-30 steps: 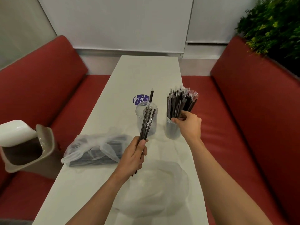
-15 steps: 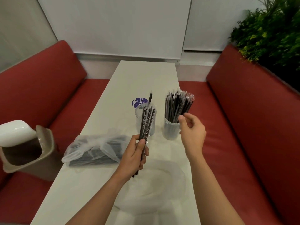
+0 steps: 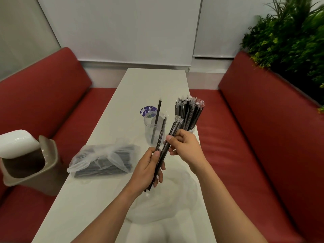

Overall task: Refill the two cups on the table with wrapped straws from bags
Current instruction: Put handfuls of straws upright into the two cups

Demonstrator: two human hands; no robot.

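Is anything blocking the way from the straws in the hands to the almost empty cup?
Nothing visible blocks it. The held straws sit just in front of the near-empty cup, whose open top holds only one straw.

red bench seats (image 3: 249, 130); swing-lid bin (image 3: 26, 160) at left; green plant (image 3: 289, 37); purple sticker (image 3: 148, 110)

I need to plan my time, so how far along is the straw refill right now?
Done: the right cup is packed with straws. In hand: the left hand holds a small bunch, and the right hand pinches some of it. Left: the left cup holds one straw, and a bag still has straws.
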